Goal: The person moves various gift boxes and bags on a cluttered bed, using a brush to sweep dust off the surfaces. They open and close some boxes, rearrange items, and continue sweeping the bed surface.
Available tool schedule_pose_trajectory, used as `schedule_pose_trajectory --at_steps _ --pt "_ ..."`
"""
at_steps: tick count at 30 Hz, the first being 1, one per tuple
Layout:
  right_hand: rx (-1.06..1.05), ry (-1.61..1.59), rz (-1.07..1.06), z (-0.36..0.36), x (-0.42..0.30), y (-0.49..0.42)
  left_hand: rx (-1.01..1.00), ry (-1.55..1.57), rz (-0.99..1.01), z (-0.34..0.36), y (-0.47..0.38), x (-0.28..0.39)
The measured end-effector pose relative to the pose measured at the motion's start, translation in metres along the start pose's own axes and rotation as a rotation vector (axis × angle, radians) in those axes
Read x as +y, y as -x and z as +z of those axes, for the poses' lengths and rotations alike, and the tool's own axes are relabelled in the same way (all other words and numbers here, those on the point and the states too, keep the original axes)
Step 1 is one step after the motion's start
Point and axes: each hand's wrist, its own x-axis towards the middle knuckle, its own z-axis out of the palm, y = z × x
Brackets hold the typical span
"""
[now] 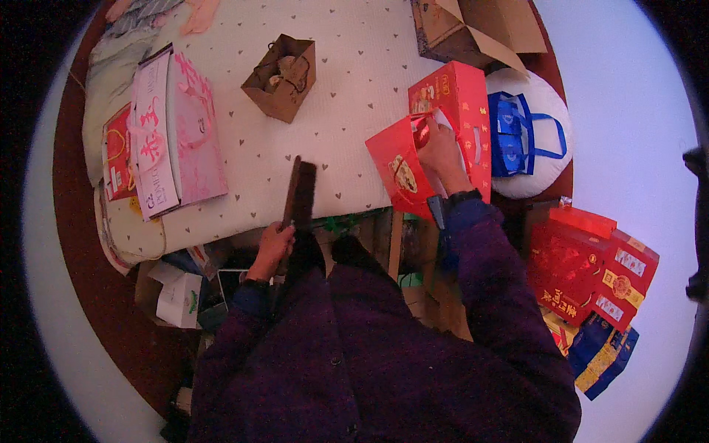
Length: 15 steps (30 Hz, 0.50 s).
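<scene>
My left hand [272,248] is closed around the handle of a brush [302,191] with a wooden back and dark bristles. The brush points away from me over the near edge of a bed [277,177] with a cream, heart-patterned cover. My right hand [443,154] grips a red paper gift bag [390,160] at its open top, some fingers hidden inside it. Shiny red wrapping shows beside those fingers. Behind the bag stands a tall red gift box [471,122], close against it. A dark grey object [437,210] hangs near my right wrist.
An open brown paper bag [285,77] stands mid-bed. At left are a pink gift box [177,133] and a red bag [117,160]. A cardboard box [482,33], a blue bag [512,135] on a white round stool [532,185], and red boxes [587,266] line the right.
</scene>
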Motion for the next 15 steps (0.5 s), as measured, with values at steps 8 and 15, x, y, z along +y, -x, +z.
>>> schedule_pose_trajectory --at_steps 8,15 --pt "0.028 -0.045 -0.08 0.007 -0.021 0.013 -0.183 -0.016 0.218 0.048 0.007 0.092" --pt "-0.084 0.001 -0.063 0.014 -0.055 0.025 -0.082 0.119 0.325 0.118 -0.021 0.158"
